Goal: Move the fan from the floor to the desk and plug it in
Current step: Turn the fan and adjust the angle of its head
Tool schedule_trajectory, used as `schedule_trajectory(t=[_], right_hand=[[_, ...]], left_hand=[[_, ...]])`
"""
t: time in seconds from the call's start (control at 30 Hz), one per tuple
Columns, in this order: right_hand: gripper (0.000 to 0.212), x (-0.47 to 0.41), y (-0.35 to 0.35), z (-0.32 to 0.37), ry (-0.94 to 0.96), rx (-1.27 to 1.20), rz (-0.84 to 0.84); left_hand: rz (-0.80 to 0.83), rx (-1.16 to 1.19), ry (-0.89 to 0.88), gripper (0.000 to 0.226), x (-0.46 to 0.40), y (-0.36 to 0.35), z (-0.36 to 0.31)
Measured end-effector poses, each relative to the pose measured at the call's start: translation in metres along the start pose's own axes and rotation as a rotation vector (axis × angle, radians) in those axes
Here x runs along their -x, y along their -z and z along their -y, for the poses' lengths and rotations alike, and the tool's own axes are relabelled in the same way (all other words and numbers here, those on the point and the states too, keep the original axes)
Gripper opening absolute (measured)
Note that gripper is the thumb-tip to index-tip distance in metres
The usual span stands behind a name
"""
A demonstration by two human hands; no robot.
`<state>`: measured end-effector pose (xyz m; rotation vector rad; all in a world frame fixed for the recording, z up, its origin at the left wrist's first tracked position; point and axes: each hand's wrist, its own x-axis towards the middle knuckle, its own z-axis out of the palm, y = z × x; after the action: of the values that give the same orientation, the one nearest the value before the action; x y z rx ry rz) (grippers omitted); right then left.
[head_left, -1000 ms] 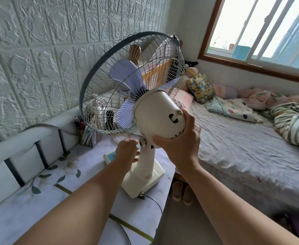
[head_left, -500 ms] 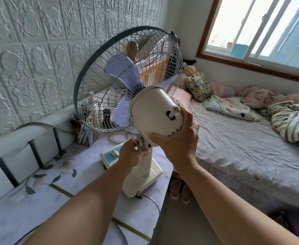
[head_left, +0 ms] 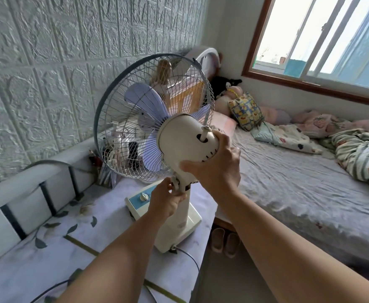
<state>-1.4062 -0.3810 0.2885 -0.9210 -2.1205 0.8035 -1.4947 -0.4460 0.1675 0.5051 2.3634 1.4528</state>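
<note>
Fan [head_left: 157, 119] on the desk [head_left: 48, 243], its cream base standing near the desk's edge on the bed side. Right hand [head_left: 216, 169] wraps around the back of the fan's motor housing, fingers curled over it. Left hand [head_left: 166, 200] grips the neck joint just below the housing, fingers closed round it. Behind the fan's base, a cord [head_left: 190, 259] trails off over the desk's edge. Beyond the fan, slippers [head_left: 225, 239] sit on the floor between desk and bed [head_left: 299, 189]. No writing on the fan is readable from here; the blue control panel's marks are too small.
</note>
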Motion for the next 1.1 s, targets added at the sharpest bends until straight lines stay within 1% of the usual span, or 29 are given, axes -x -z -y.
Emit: schedule_trajectory(t=[0.1, 0.2, 0.3, 0.63, 0.9, 1.0, 1.03, 1.1], right_hand=[[0.094, -0.002, -0.002, 0.001, 0.01, 0.005, -0.004], [0.094, -0.003, -0.004, -0.001, 0.024, 0.007, -0.003], [0.094, -0.006, -0.004, -0.001, 0.006, 0.012, 0.004], [0.096, -0.018, -0.008, 0.011, 0.012, 0.078, 0.044], [0.096, -0.015, -0.009, 0.011, 0.007, 0.085, 0.046], [0.095, -0.014, -0.01, 0.01, 0.011, 0.087, 0.045], [0.095, -0.014, -0.01, 0.01, 0.014, 0.088, 0.044], [0.096, -0.014, -0.011, 0.011, 0.014, 0.09, 0.045]], left_hand=[[-0.006, 0.01, 0.008, 0.032, -0.002, 0.0, 0.0], [0.001, -0.013, -0.009, 0.038, -0.004, 0.0, 0.003], [0.023, 0.02, -0.021, 0.042, -0.004, -0.001, 0.002], [0.036, 0.071, -0.018, 0.038, -0.004, -0.001, 0.004], [0.065, 0.057, -0.023, 0.043, 0.001, 0.003, 0.001], [0.083, 0.227, 0.028, 0.05, 0.006, 0.011, -0.002], [0.054, 0.281, 0.06, 0.048, 0.009, 0.016, -0.003], [-0.022, 0.298, 0.085, 0.033, 0.012, 0.023, -0.005]])
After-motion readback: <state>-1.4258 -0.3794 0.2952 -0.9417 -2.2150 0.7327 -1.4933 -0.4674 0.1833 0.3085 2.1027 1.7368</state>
